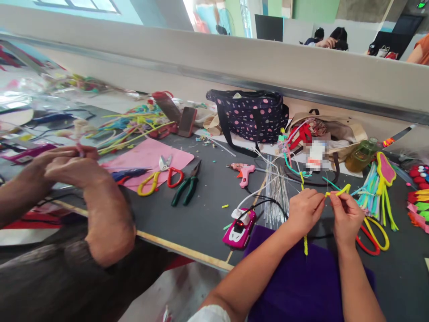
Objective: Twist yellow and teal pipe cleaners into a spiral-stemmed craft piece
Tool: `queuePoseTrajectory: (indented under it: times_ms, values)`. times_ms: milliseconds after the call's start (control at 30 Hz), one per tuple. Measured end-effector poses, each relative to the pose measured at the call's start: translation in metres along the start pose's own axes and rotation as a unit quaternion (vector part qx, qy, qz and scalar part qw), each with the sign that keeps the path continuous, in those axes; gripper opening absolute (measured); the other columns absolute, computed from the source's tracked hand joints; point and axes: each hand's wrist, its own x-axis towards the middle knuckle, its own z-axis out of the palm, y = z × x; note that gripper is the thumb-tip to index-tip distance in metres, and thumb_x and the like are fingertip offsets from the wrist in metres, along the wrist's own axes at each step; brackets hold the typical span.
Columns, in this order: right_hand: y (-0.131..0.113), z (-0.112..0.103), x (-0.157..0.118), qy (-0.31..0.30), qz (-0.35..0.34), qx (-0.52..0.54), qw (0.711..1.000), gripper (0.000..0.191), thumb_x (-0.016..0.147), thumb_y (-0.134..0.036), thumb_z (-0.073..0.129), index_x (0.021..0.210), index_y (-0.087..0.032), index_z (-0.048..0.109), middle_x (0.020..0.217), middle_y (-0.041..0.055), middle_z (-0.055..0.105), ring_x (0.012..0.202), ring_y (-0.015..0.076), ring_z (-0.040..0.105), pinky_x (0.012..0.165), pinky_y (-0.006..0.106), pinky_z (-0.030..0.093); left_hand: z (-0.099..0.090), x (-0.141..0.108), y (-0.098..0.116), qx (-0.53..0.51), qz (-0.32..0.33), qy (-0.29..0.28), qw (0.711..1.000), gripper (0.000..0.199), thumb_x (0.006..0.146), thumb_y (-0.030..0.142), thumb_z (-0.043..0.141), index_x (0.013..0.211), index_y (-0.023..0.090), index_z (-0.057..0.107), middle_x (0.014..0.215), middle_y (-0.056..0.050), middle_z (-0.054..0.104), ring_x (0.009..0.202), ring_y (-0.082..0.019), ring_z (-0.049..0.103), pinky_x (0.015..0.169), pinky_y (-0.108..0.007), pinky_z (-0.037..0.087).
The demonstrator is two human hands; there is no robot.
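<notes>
Reckoning the clock from the two working hands, the grey tabletop (197,214) spreads widest toward nine o'clock, and a purple cloth (308,286) lies at six, under the forearms. The dotted navy bag (237,118) stands between ten and eleven o'clock. A sheaf of silver wires (276,197), toward ten, looks like raw stock, loose and unworked. At two o'clock, a bundle of pastel chenille stems (368,192) rests beside a yellow-edged pink shape (387,172), which seems already built, its edging and tails in place. The scissors (372,252), toward four o'clock, lie unheld. The left hand (307,206) and right hand (346,217) are pinched fingertip to fingertip on a yellow chenille stem (342,191), the thing being worked, whose free end pokes out at about one o'clock. Passing by the left hand, a yellow twisted strand (305,246) hangs toward seven o'clock; its twisting looks done along the visible length, though whether it joins the pinched stem cannot be told. The shaping at the fingertips appears unfinished, with that free end not yet worked in.
</notes>
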Motion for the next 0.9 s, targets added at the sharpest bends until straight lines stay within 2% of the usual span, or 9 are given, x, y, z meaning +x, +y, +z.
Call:
queuePoseTrajectory:
  times_ms: [133, 267, 367, 433, 500, 567, 667, 800, 900]
  values:
    - [-0.002, 0.001, -0.003, -0.037, -0.072, -0.029, 0.996, 0.012, 0.081, -0.031, 0.067, 0.080, -0.019, 0.070, 0.080, 0.0028, 0.069, 0.074, 0.0167, 0.063, 0.070, 0.030, 0.051, -0.002, 0.001, 0.000, -0.021, -0.012, 0.011, 1.000, 0.030, 0.093, 0.022, 0.045, 0.069, 0.017, 0.062, 0.065, -0.002, 0.057, 0.064, -0.013, 0.050, 0.059, -0.028, 0.035]
    - [-0.005, 0.002, -0.007, -0.066, -0.150, -0.036, 0.986, 0.005, 0.083, -0.021, 0.065, 0.085, -0.020, 0.070, 0.083, 0.0023, 0.069, 0.078, 0.0163, 0.063, 0.074, 0.031, 0.051, -0.005, 0.003, -0.001, -0.087, -0.048, 0.036, 0.994, 0.026, 0.090, 0.019, 0.048, 0.069, 0.017, 0.062, 0.063, -0.001, 0.057, 0.063, -0.013, 0.051, 0.059, -0.026, 0.036]
    - [-0.006, 0.005, -0.010, -0.052, -0.156, -0.012, 0.986, 0.006, 0.082, -0.018, 0.066, 0.085, -0.021, 0.070, 0.083, 0.0023, 0.069, 0.080, 0.0166, 0.063, 0.075, 0.032, 0.050, -0.008, 0.005, -0.002, -0.159, -0.081, 0.058, 0.982, 0.021, 0.088, 0.018, 0.052, 0.072, 0.017, 0.065, 0.063, -0.001, 0.059, 0.063, -0.012, 0.053, 0.061, -0.024, 0.038]
    - [-0.006, 0.008, -0.012, -0.023, -0.105, 0.035, 0.994, 0.004, 0.081, -0.021, 0.067, 0.084, -0.021, 0.070, 0.081, 0.0018, 0.068, 0.074, 0.0149, 0.061, 0.067, 0.028, 0.049, -0.009, 0.006, -0.002, -0.203, -0.102, 0.071, 0.971, 0.019, 0.088, 0.019, 0.054, 0.073, 0.017, 0.066, 0.064, -0.001, 0.061, 0.063, -0.012, 0.055, 0.063, -0.024, 0.040]
    - [-0.005, 0.012, -0.013, 0.002, -0.018, 0.110, 0.994, 0.006, 0.080, -0.025, 0.070, 0.082, -0.020, 0.070, 0.077, 0.0007, 0.066, 0.064, 0.0111, 0.056, 0.055, 0.023, 0.043, -0.010, 0.006, -0.002, -0.239, -0.118, 0.082, 0.960, 0.019, 0.087, 0.020, 0.056, 0.072, 0.017, 0.067, 0.064, -0.001, 0.062, 0.063, -0.012, 0.056, 0.063, -0.024, 0.041]
    - [-0.005, 0.015, -0.013, 0.012, 0.073, 0.191, 0.979, 0.011, 0.076, -0.028, 0.074, 0.081, -0.019, 0.070, 0.074, -0.0004, 0.064, 0.057, 0.0076, 0.051, 0.047, 0.019, 0.036, -0.010, 0.006, -0.001, -0.268, -0.130, 0.089, 0.950, 0.019, 0.087, 0.022, 0.058, 0.071, 0.017, 0.067, 0.063, -0.001, 0.062, 0.062, -0.012, 0.056, 0.063, -0.024, 0.041]
    - [-0.004, 0.016, -0.008, 0.007, 0.180, 0.281, 0.943, 0.016, 0.070, -0.029, 0.078, 0.077, -0.018, 0.069, 0.072, -0.0016, 0.061, 0.055, 0.0052, 0.048, 0.044, 0.016, 0.034, -0.010, 0.006, 0.000, -0.306, -0.138, 0.087, 0.938, 0.019, 0.086, 0.024, 0.060, 0.071, 0.017, 0.069, 0.062, -0.001, 0.062, 0.061, -0.012, 0.055, 0.062, -0.023, 0.041]
    - [-0.004, 0.014, -0.001, -0.014, 0.255, 0.347, 0.902, 0.022, 0.065, -0.030, 0.082, 0.074, -0.017, 0.067, 0.068, -0.0032, 0.058, 0.054, 0.0041, 0.046, 0.042, 0.014, 0.034, -0.009, 0.008, 0.001, -0.357, -0.111, 0.059, 0.926, 0.018, 0.087, 0.027, 0.062, 0.076, 0.018, 0.072, 0.067, -0.002, 0.068, 0.063, -0.012, 0.058, 0.063, -0.023, 0.043]
    - [-0.003, 0.013, 0.001, -0.027, 0.272, 0.366, 0.889, 0.023, 0.065, -0.031, 0.082, 0.076, -0.018, 0.067, 0.066, -0.0043, 0.057, 0.053, 0.0040, 0.047, 0.042, 0.014, 0.034, -0.007, 0.010, -0.001, -0.383, -0.101, 0.045, 0.917, 0.018, 0.087, 0.031, 0.063, 0.080, 0.019, 0.074, 0.074, -0.003, 0.071, 0.067, -0.013, 0.061, 0.066, -0.024, 0.044]
